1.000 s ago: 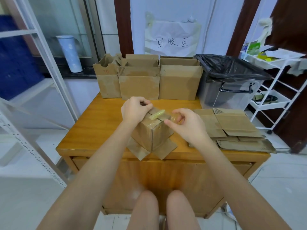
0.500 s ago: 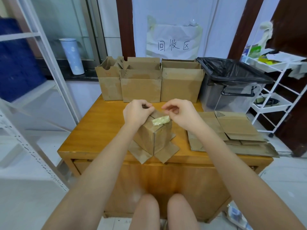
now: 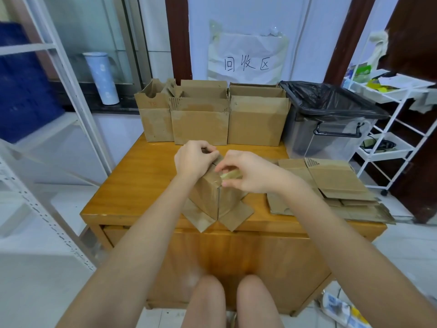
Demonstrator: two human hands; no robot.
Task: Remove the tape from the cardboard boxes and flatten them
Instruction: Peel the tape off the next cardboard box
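White shelving: a white metal rack [image 3: 59,74] stands at far left, off the table.
Tumbler: a tall white cylindrical cup [image 3: 102,78] sits on the dark sill behind the rack.
Table: an orange-brown wooden table [image 3: 132,185] fills the middle of the room.
Back row: three open brown cardboard boxes [image 3: 199,114] stand side by side along the table's far edge, flaps up, touching one another.
Left hand: the left hand [image 3: 192,159] rests on the top far-left corner of the small box, fingers curled over the edge, gripping it.
Small box: a small brown cardboard box [image 3: 214,195] stands upright near the table's front edge, one corner towards the viewer, its bottom flaps splayed flat on the wood.
Tape: a crumpled yellowish strip of clear tape [image 3: 230,174] lies at the box's top near corner, one end on the cardboard.
Right hand: the right hand [image 3: 250,172] hovers over the top right of the box, thumb and fingertips narrowed to a pinch on the tape strip.
Wall sign: a wrinkled white paper sheet [image 3: 247,60] with handwritten characters hangs on the wall behind the back row.
Bin: a clear plastic tub lined with a black bag [image 3: 328,119] stands just beside the rightmost box.
Flattened stack: flattened brown cardboard pieces [image 3: 331,185] lie overlapping on the table's right side.
Trolley: a white wire cart [image 3: 387,129] stands at far right, holding odds and ends.
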